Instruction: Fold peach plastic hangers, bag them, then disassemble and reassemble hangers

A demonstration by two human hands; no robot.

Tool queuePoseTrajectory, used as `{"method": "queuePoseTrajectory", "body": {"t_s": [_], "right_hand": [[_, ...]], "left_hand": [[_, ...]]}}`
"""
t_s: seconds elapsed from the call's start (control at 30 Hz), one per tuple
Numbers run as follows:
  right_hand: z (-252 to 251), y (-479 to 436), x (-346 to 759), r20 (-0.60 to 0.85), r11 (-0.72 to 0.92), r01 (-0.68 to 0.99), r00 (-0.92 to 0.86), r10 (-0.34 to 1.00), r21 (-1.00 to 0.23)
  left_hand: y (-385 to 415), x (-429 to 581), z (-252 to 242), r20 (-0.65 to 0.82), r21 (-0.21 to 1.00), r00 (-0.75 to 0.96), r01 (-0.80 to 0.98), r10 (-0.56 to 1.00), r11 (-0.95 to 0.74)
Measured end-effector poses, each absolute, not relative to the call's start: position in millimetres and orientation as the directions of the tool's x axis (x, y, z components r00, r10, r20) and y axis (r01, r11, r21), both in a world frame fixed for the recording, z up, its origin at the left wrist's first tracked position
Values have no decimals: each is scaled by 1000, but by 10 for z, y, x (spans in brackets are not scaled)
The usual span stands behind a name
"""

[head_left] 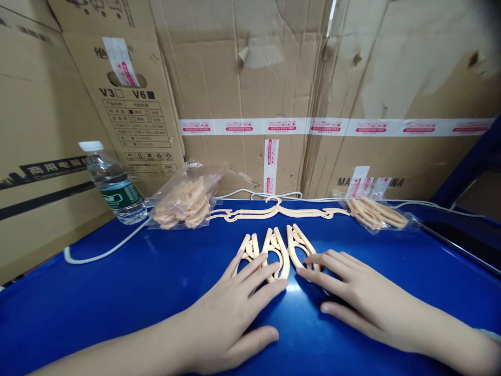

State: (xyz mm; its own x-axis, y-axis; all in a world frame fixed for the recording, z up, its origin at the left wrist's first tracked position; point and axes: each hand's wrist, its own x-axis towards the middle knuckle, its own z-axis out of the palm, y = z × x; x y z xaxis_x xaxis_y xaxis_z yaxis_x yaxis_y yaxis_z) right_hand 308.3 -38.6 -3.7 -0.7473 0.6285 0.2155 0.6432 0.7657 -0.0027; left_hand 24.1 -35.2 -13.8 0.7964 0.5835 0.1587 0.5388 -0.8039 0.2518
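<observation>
Three folded beige plastic hangers (pixel 276 246) lie side by side on the blue table (pixel 156 282). My left hand (pixel 230 308) rests flat, fingers spread, with its fingertips on the left and middle folded hangers. Flat and open too, my right hand (pixel 352 292) touches the rightmost folded hanger with its fingertips. Behind them an unfolded beige hanger (pixel 277 211) lies stretched across the table.
A clear bag of beige parts (pixel 183 201) and a water bottle (pixel 113 183) stand at the back left. Another bag of beige pieces (pixel 376 213) lies at the back right. A white cable (pixel 102 253) runs along the back. Cardboard boxes (pixel 274 94) wall the far side.
</observation>
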Motion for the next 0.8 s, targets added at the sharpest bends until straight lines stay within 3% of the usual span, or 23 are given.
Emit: {"method": "queuePoseTrajectory", "body": {"t_s": [0.3, 0.47, 0.8], "right_hand": [[-7, -395, 3067, 200, 790, 613, -770, 606, -30], [-6, -385, 3074, 196, 790, 611, -770, 607, -47], [-15, -372, 3093, 180, 789, 612, -771, 611, -59]], "left_hand": [[-336, 235, -196, 206, 260, 791, 523, 576, -811], [-305, 222, -181, 304, 234, 694, 609, 652, -758], [-200, 175, -175, 310, 460, 593, 591, 743, -663]]}}
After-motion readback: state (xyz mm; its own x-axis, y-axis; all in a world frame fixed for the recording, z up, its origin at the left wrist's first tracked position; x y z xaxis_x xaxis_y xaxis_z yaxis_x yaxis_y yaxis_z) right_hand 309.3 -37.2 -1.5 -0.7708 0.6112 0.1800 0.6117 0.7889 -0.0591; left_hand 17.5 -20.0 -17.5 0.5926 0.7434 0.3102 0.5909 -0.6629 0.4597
